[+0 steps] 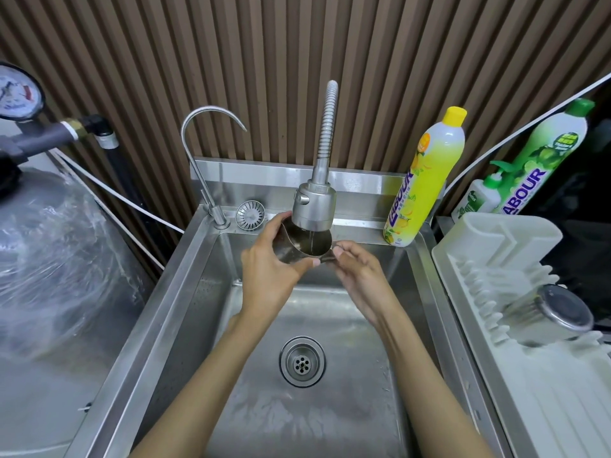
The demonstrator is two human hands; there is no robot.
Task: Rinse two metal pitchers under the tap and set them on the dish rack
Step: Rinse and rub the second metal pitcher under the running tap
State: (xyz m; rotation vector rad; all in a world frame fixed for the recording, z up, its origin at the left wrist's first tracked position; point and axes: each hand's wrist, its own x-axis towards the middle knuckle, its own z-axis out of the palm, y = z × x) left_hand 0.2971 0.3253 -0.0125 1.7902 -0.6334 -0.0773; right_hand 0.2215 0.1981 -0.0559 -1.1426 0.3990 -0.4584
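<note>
A small metal pitcher (305, 241) sits upright under the flexible tap's spray head (313, 206), and a stream of water runs into it. My left hand (269, 271) grips the pitcher's body from the left. My right hand (358, 272) pinches its handle on the right side. A second metal pitcher (550, 312) lies upside down on the white dish rack (496, 259) at the right.
The steel sink (198, 292) has a drain (302, 361) below my hands. A thin gooseneck tap (205, 153) and a strainer plug (250, 214) stand at the sink's back left. Yellow (426, 180) and green (535, 160) detergent bottles stand at the back right. A wrapped tank (49, 259) is on the left.
</note>
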